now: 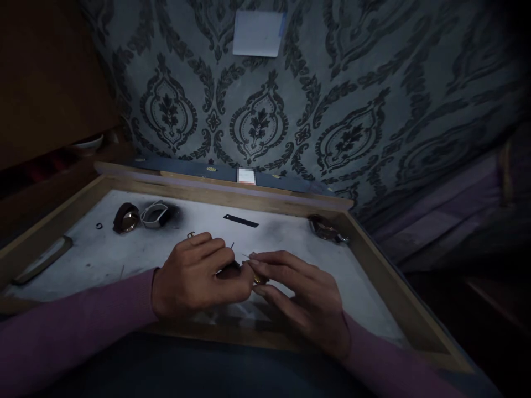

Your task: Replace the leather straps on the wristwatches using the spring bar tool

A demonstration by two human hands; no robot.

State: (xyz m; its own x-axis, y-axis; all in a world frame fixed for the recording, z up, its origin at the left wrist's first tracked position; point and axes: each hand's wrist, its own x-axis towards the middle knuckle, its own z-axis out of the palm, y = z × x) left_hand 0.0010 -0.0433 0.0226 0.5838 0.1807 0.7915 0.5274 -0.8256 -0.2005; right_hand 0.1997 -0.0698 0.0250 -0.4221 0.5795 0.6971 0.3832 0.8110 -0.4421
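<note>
Over the near part of a white-bottomed wooden tray, my two hands meet around a small wristwatch. My left hand point(203, 276) is closed on its dark strap point(229, 270), with most of the strap hidden by the fingers. The thumb and fingers of my right hand point(305, 293) pinch the gold-coloured watch case point(259, 278) beside it. A thin pin-like piece point(245, 256) sticks out by the right index fingertip; whether it is held or attached, I cannot tell. Just beyond my left knuckles lies a small buckle point(191, 235).
The tray's wooden rim point(224, 194) surrounds a dark-strapped watch point(126, 218), a light-banded watch point(154, 215), a flat black strip point(241, 221) and another watch point(327, 229) at right. A curved strap point(43, 262) lies left. Patterned wallpaper point(259, 121) rises behind.
</note>
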